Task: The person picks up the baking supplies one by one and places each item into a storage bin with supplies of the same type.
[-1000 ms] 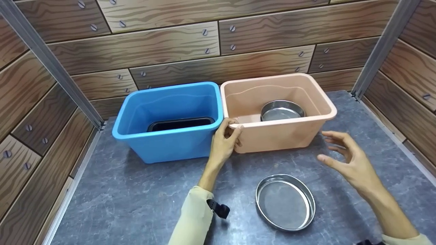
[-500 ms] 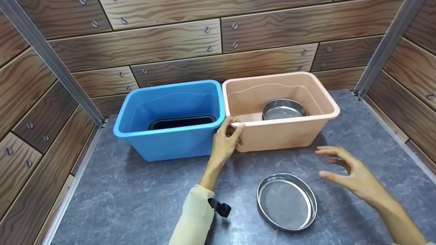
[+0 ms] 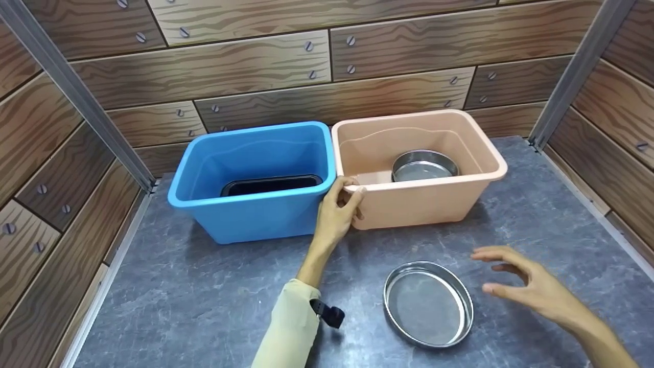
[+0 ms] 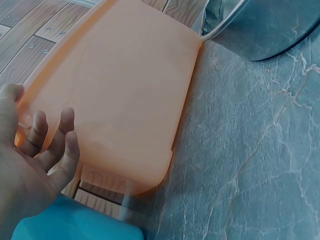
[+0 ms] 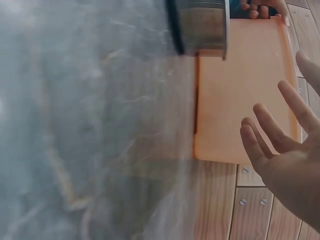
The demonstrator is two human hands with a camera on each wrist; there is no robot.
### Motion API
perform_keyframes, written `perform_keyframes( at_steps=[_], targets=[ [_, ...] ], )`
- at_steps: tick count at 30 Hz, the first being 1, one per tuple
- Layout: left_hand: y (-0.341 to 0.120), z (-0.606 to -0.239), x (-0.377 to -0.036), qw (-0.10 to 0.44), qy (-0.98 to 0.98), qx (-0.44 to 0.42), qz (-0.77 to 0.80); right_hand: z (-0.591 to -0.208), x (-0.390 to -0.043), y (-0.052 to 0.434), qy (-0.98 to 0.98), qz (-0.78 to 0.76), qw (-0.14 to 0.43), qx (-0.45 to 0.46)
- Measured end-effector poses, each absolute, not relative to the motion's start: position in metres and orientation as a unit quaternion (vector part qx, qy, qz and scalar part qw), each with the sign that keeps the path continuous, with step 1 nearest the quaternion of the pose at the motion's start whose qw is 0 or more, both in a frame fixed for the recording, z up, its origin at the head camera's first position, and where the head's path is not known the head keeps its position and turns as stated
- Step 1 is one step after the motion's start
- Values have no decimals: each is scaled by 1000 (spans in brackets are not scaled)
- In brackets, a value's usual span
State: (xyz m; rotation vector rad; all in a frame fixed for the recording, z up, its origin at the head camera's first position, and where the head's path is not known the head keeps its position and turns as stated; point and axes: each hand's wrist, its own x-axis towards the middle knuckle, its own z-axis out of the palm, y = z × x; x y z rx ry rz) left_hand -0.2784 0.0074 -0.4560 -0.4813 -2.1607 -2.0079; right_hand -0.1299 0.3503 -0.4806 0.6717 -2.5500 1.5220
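While the left hand [image 3: 341, 207] grips the peach bin [image 3: 424, 204] holding a sieve [image 3: 423, 166], the right hand [image 3: 531, 289] hovers open.

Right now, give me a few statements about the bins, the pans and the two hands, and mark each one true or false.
1. The left hand holds the peach bin at its near left corner. True.
2. The right hand grips the round steel pan on the table. False: it hovers open beside that pan, apart from it.
3. A second round steel pan lies inside the peach bin. True.
4. The blue bin holds a steel pan. False: a black tray lies in it.
5. The two bins stand far apart. False: they sit side by side.
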Motion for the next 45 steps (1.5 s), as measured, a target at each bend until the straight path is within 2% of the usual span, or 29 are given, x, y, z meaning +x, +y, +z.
perform_keyframes(
  at_steps=[8,14,21,27,45],
  targets=[
    [7,-460,-281,78,-721,-163,-669,-492,-124,352,-823,489,6,288],
    [8,-460,-281,73,-720,-152,-673,-498,-122,351,-828,473,-36,300],
    [8,-460,-281,67,-719,-147,-677,-504,-119,349,-822,454,-55,340],
    [7,-461,-280,77,-724,-155,-668,-505,-117,346,-831,441,-78,329],
    [8,-459,-281,79,-722,-159,-668,-508,-117,345,-842,429,-79,316]
  ],
)
